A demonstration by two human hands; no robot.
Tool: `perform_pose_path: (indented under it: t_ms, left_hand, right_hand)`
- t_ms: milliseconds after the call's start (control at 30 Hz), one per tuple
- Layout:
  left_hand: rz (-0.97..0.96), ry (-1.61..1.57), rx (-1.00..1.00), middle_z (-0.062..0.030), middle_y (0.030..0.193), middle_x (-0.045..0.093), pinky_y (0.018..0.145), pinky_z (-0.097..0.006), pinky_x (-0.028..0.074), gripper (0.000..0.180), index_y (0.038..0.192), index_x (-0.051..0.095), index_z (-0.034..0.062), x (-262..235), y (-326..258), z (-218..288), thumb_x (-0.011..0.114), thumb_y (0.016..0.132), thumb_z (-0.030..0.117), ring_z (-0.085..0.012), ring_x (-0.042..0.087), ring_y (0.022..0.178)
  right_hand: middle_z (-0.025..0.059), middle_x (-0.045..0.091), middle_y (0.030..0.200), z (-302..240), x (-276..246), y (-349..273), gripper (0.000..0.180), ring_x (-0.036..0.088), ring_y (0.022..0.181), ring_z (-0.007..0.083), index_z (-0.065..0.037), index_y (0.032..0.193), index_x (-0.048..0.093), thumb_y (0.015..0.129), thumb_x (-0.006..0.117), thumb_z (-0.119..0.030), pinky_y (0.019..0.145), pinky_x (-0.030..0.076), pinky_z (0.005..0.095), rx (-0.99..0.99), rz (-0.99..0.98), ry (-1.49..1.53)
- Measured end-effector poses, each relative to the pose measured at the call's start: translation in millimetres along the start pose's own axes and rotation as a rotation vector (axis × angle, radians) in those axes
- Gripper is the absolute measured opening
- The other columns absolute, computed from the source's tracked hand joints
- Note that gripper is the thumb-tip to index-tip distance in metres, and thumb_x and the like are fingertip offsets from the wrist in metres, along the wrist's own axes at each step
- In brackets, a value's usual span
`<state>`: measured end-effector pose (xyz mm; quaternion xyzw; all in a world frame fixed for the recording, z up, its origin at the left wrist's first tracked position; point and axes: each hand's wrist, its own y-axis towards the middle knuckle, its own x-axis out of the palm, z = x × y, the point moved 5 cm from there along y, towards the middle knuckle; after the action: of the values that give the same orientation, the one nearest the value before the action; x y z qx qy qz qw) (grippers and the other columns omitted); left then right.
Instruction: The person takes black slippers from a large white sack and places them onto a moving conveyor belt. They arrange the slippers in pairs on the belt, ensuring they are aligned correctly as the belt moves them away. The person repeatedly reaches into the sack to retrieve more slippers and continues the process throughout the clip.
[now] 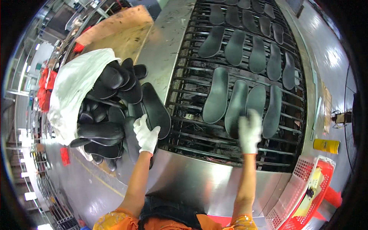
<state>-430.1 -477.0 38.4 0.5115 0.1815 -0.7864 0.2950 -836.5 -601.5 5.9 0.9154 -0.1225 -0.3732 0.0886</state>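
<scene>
My left hand (pixel 146 135), in a white glove, grips the edge of a black shoe insole (pixel 155 109) beside the heap, its fingers closed on it. My right hand (pixel 250 131), also gloved in white, is smeared by motion. It is over the lower end of a dark insole (pixel 256 97) on the bar conveyor, and its fingers cannot be made out. To its left lie two more insoles, the nearer one (pixel 235 107) beside the hand and another (pixel 216 96) farther left. A narrower insole (pixel 272 111) lies to its right.
A white sack (pixel 73 88) spills a heap of black insoles (pixel 101 132) on the left. The conveyor's metal bars (pixel 191 135) carry further rows of insoles at the far end. White and red plastic baskets (pixel 304 191) stand at the lower right, near a yellow cylinder (pixel 326 146).
</scene>
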Motion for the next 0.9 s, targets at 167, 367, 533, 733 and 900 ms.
perform_pose_path:
  t_ms: [167, 367, 533, 733, 900]
  left_hand:
    - [0.017, -0.021, 0.093, -0.0202, 0.137, 0.048, 0.11, -0.044, 0.039, 0.071, 0.136, 0.054, 0.0096, 3, -3, 2, 0.081, 0.071, 0.015, -0.0391, 0.045, 0.129]
    - [-0.008, -0.113, 0.065, -0.0183, 0.127, 0.054, 0.1, -0.042, 0.047, 0.058, 0.127, 0.06, 0.0073, 8, -18, -11, 0.078, 0.072, 0.011, -0.0353, 0.055, 0.116]
    - [-0.02, -0.182, 0.059, -0.0116, 0.129, 0.052, 0.086, -0.036, 0.053, 0.057, 0.128, 0.061, 0.0097, 2, -28, -30, 0.077, 0.073, 0.007, -0.0252, 0.059, 0.103]
    - [-0.069, -0.369, 0.055, -0.0101, 0.127, 0.051, 0.092, -0.037, 0.055, 0.051, 0.125, 0.062, 0.0114, -5, -31, -22, 0.078, 0.077, 0.006, -0.0248, 0.06, 0.106]
    - [-0.087, -0.453, 0.029, -0.01, 0.122, 0.058, 0.091, -0.034, 0.055, 0.046, 0.121, 0.064, 0.0057, -19, -42, -34, 0.077, 0.077, 0.004, -0.0238, 0.063, 0.105]
  right_hand:
    - [0.0268, 0.067, 0.115, -147, 151, -81, 0.055, 0.064, 0.11, 0.0417, 0.002, 0.128, 0.055, 0.087, 0.066, -0.033, 0.099, 0.05, 0.047, 0.052, -0.686, 0.237]
    - [0.0279, 0.067, 0.112, -138, 167, -102, 0.047, 0.062, 0.11, 0.0458, 0.002, 0.115, 0.062, 0.081, 0.07, -0.029, 0.094, 0.05, 0.0454, 0.452, -0.647, 0.624]
    - [0.0137, 0.065, 0.09, -25, 13, -34, 0.037, 0.06, 0.081, 0.0262, 0.006, 0.103, 0.065, 0.078, 0.074, -0.02, 0.078, 0.05, 0.0399, 0.403, -0.097, 0.324]
    - [0.0085, 0.067, 0.096, 175, -123, 36, 0.021, 0.059, 0.08, 0.0171, 0.006, 0.103, 0.067, 0.088, 0.069, -0.008, 0.073, 0.051, 0.0338, 0.48, 0.263, 0.45]
    - [0.0255, 0.068, 0.116, 212, -153, 40, 0.049, 0.067, 0.1, 0.0392, 0.01, 0.126, 0.06, 0.088, 0.067, -0.021, 0.091, 0.052, 0.0437, 0.484, 0.149, -0.633]
